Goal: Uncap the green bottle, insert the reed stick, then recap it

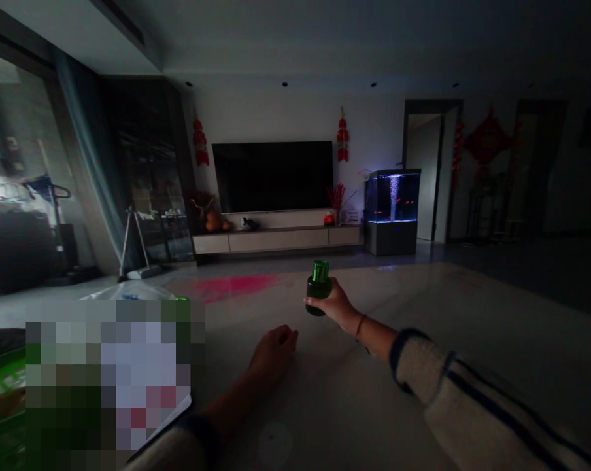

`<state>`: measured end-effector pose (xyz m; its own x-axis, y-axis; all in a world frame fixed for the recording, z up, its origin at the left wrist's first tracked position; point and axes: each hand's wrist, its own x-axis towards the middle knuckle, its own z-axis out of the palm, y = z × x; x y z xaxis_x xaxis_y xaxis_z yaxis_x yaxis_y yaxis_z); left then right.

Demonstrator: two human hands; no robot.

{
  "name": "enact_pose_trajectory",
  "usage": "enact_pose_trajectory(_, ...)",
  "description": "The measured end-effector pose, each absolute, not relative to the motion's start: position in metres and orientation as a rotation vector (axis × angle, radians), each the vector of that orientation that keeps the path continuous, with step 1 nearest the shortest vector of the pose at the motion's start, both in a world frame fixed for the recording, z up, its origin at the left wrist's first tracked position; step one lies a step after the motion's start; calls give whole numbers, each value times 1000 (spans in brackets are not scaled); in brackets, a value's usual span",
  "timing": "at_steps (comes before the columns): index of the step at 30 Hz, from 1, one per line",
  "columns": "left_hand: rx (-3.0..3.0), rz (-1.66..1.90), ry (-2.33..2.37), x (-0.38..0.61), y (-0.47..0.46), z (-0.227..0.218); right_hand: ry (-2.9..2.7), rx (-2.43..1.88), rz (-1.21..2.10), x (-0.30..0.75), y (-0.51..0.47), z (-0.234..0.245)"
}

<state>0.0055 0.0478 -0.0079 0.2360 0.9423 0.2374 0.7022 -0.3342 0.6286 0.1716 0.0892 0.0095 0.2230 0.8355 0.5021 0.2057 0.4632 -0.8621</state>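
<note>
My right hand (335, 304) is wrapped round a small dark green bottle (316, 288) with a ribbed, brighter green cap. The bottle is upright, in front of me over the pale tabletop (354, 392). Lower and to the left, my left hand (274, 350) lies on or close above the tabletop with its fingers curled in. Nothing shows in that hand, and it is apart from the bottle.
Blurred-out squares cover the near left, beside a green basket (4, 373) and a clear plastic bag (129, 291). A pink patch (236, 284) colours the tabletop's far side. Beyond stand a television (272, 175), a low cabinet (276, 240) and a lit fish tank (392, 197).
</note>
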Motion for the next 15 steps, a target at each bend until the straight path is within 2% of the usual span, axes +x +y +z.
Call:
enact_pose_trajectory(7, 2140, 802, 1484, 7, 43, -2, -1421, -966, 623, 195, 56, 39)
enact_pose_trajectory(15, 2069, 969, 1332, 8, 42, -10, -1493, -938, 772, 189, 17, 34)
